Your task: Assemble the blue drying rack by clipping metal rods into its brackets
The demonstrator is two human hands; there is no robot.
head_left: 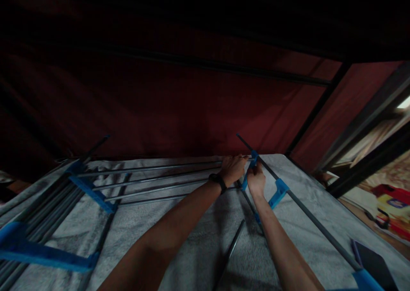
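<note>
A partly assembled rack of grey metal tubes and blue plastic connectors lies on a grey cloth. My left hand (233, 170), with a black band on its wrist, is closed around the far end of a tube (169, 167). Close beside it, my right hand (257, 180) pinches a blue connector (254, 155) where that tube meets the right-hand side of the rack. My fingers partly hide the joint. Several parallel tubes run left to another blue connector (92, 191). A second blue connector (279, 192) sits on the long right side pole (315, 222).
A loose tube (235, 239) lies on the grey cloth (192, 248) between my forearms. Several tubes (48, 214) are stacked at left near a large blue bracket (45, 252). A dark phone (373, 261) lies at lower right. Dark red fabric (192, 111) hangs behind, with a red package (393, 207) beyond.
</note>
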